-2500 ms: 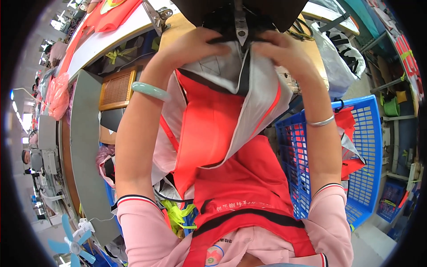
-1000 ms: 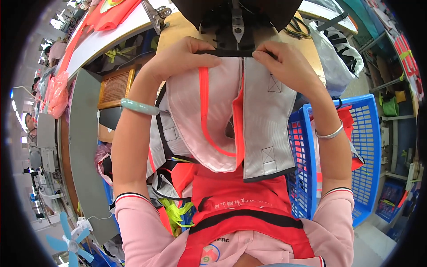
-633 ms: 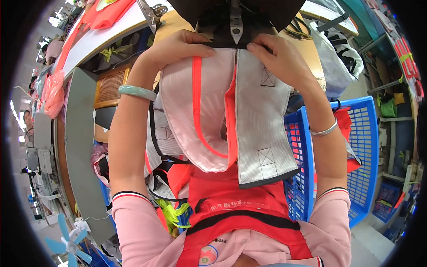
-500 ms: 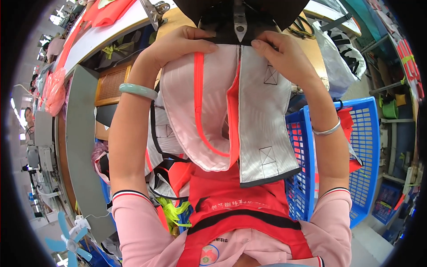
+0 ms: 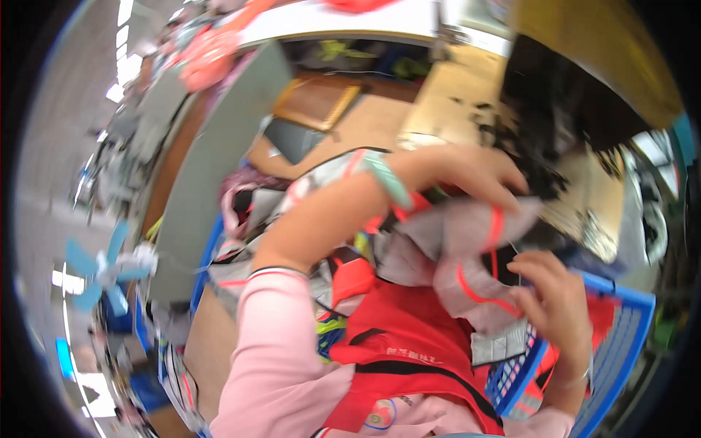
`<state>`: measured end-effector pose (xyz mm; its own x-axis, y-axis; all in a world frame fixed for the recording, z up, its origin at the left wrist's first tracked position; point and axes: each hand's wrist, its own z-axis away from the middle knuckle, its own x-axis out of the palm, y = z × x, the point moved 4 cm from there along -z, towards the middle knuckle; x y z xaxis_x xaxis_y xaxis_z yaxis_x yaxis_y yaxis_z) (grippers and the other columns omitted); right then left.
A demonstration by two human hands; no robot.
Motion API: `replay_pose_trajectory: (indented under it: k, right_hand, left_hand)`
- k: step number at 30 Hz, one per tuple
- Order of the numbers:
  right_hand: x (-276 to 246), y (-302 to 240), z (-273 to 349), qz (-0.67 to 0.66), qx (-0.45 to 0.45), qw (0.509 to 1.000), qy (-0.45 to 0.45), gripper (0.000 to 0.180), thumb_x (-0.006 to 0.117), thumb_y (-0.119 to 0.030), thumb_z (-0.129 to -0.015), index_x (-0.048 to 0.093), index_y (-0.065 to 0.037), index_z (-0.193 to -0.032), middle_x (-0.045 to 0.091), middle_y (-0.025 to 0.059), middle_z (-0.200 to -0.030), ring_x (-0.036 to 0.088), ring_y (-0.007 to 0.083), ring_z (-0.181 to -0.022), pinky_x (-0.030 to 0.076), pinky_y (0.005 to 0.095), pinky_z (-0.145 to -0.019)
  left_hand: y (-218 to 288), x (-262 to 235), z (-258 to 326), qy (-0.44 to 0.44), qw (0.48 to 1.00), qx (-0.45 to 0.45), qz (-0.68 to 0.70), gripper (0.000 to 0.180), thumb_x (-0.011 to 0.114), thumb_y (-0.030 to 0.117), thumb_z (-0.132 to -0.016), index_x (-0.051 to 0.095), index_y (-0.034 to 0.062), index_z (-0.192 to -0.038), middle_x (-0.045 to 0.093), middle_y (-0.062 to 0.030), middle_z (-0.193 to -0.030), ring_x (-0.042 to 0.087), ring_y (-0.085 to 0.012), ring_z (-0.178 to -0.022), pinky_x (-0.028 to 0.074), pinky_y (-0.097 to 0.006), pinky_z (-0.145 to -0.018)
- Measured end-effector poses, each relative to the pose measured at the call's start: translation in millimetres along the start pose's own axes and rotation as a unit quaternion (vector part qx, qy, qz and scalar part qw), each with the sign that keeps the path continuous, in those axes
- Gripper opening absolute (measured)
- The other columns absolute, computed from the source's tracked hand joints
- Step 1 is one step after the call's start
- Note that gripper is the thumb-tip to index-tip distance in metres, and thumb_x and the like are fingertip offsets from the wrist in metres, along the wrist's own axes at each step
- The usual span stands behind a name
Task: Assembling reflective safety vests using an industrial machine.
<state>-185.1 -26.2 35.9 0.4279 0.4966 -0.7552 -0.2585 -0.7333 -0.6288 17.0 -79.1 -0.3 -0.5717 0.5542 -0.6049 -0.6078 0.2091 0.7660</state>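
Note:
A pale grey sewn fabric piece (image 5: pixel 475 281) with bright orange trim hangs bent and blurred above my lap. My left hand (image 5: pixel 478 175), with a jade-coloured bangle at the wrist, is closed on its upper edge. Beside its lower right edge is my right hand (image 5: pixel 556 296), fingers curved and apart, the thumb at or touching the cloth. A grey flap (image 5: pixel 500 344) shows lower down, over the blue basket's edge. Behind the fabric stands the sewing machine's dark body (image 5: pixel 548 95), smeared by motion.
On the right is a blue plastic basket (image 5: pixel 621 350) with orange and grey pieces. More grey and orange cloth (image 5: pixel 354 277) is heaped at my left side. A wooden worktable (image 5: pixel 453 95) and a grey panel (image 5: pixel 215 146) stand beyond; a blue fan (image 5: pixel 106 270) is far left.
The view has swung left. Both hands have come away from the machine toward the right basket with the fabric piece, now bent over. My right hand has loosened from its top edge.

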Motion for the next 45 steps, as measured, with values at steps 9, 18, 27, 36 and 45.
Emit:
replay_pose_trajectory:
  k: [9, 18, 27, 36, 45]
  right_hand:
    - [47.8, -35.0, 9.4, 0.213, 0.03, 0.976, 0.02, 0.052, 0.075, -0.013, -0.067, 0.06, -0.006, -0.115, 0.059, 0.0125, -0.111, 0.06, 0.0295, -0.073, 0.048, 0.0384, -0.062]
    - [28.0, -16.7, 20.9, 0.027, 0.086, 0.991, 0.098, 0.016, 0.071, -0.003, -0.074, 0.058, -0.001, -0.083, 0.055, 0.0122, -0.075, 0.059, 0.0272, -0.06, 0.044, 0.0333, -0.053]
    - [8.1, -12.5, 36.8, 0.011, 0.13, 0.99, 0.059, 0.012, 0.069, -0.002, -0.073, 0.063, 0.001, -0.083, 0.058, 0.0128, -0.072, 0.054, 0.0248, -0.056, 0.04, 0.0321, -0.052]
    - [-39.1, 18.0, 49.8, 0.036, 0.182, 0.967, 0.173, 0.015, 0.06, -0.012, -0.088, 0.058, 0.002, -0.086, 0.053, 0.0098, -0.068, 0.049, 0.0192, -0.063, 0.04, 0.0316, -0.061]
    - [-47.5, 64.3, -11.7, 0.033, 0.176, 0.969, 0.17, 0.027, 0.065, -0.028, -0.084, 0.064, -0.001, -0.088, 0.06, 0.0186, -0.07, 0.058, 0.0359, -0.066, 0.043, 0.0399, -0.057]
  left_hand:
    - [20.2, 92.5, 20.1, -0.091, 0.887, -0.081, 0.446, 0.046, 0.05, 0.047, -0.094, 0.066, 0.006, -0.109, 0.062, -0.0003, -0.09, 0.054, -0.012, -0.08, 0.044, -0.029, -0.076]
    - [-5.6, 151.9, 97.5, 0.318, 0.946, 0.017, 0.067, 0.049, 0.062, 0.007, -0.076, 0.057, 0.0066, -0.124, 0.064, -0.0174, -0.106, 0.061, -0.0352, -0.099, 0.049, -0.041, -0.087]
    - [28.0, 115.4, 110.8, 0.249, 0.938, 0.075, 0.23, 0.032, 0.068, 0.025, -0.085, 0.063, -0.0007, -0.104, 0.067, -0.0178, -0.091, 0.066, -0.0282, -0.084, 0.05, -0.034, -0.072]
    - [90.3, 18.5, 61.8, 0.231, 0.962, 0.134, -0.052, 0.028, 0.067, 0.025, -0.077, 0.067, 0.0021, -0.093, 0.064, -0.021, -0.081, 0.063, -0.0376, -0.079, 0.05, -0.042, -0.07]
    - [44.1, -17.8, 22.2, 0.203, 0.977, -0.027, -0.063, 0.036, 0.071, 0.03, -0.082, 0.066, -0.0009, -0.101, 0.068, -0.0114, -0.091, 0.064, -0.0182, -0.083, 0.048, -0.029, -0.075]
